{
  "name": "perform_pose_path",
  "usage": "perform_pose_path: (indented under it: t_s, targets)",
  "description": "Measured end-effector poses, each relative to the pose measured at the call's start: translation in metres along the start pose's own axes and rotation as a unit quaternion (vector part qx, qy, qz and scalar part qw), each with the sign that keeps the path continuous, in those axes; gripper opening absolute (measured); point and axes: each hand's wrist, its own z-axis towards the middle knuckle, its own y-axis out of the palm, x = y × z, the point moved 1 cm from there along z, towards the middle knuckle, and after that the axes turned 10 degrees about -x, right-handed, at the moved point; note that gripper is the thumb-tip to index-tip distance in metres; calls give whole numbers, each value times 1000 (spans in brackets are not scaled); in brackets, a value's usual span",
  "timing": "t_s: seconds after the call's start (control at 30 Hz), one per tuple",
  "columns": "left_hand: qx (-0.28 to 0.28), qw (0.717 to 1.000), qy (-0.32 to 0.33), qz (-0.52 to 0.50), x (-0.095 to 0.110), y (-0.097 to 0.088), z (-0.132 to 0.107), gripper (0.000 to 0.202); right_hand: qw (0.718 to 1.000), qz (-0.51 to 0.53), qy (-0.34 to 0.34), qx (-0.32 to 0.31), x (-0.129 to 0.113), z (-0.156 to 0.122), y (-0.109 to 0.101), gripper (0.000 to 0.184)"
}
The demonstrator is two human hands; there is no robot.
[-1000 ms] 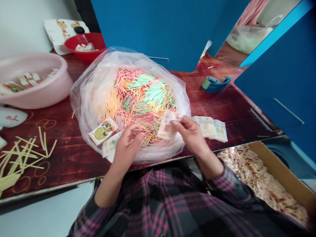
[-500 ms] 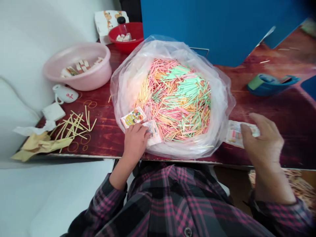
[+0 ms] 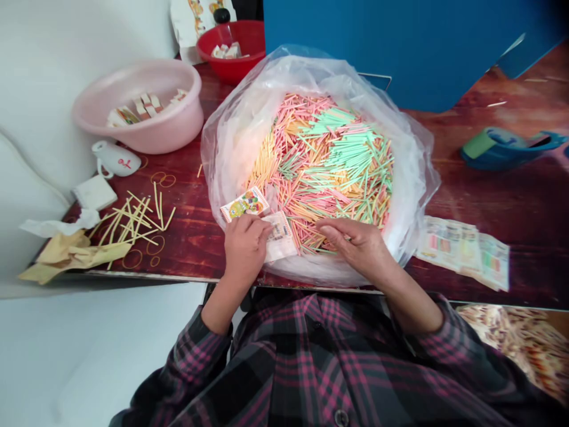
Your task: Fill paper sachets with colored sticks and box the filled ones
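Note:
A big clear plastic bag (image 3: 413, 178) full of pink, green and yellow sticks (image 3: 324, 160) sits on the dark red table (image 3: 489, 196). My left hand (image 3: 244, 249) rests at the bag's near left edge, fingers curled on a small printed packet (image 3: 278, 237); a second packet with a cartoon print (image 3: 244, 204) lies just above it. My right hand (image 3: 360, 246) lies palm down on the sticks at the bag's near edge, fingers stretched left, a few sticks under them.
A row of printed packets (image 3: 464, 249) lies right of the bag. A pink basin (image 3: 142, 112) and red bowl (image 3: 235, 44) hold packets at the back left. Loose yellow sticks (image 3: 133, 219), a white cup (image 3: 115, 159), a blue tape dispenser (image 3: 507, 145), a box of filled packets (image 3: 520, 344).
My right hand laid its packet on the row at the right, then came back left onto the sticks. My left hand stayed on the packets at the bag's edge.

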Motion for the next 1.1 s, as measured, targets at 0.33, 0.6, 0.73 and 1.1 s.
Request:
perform_pose_path:
  t_s: [0.33,0.6,0.73,1.1]
  targets:
    - [-19,979,54,-194,60,-6,7,33,964,244,103,30,-5,2,8,29]
    - [-188,843,-102,-493,58,-1,0,38,957,274,92,16,1,-28,4,30]
    - [-185,831,-130,-507,63,1,-7,30,960,258,99,45,3,-34,12,23]
    - [-164,911,-14,-378,50,-18,6,15,998,35,-6,-54,-4,5,0,57]
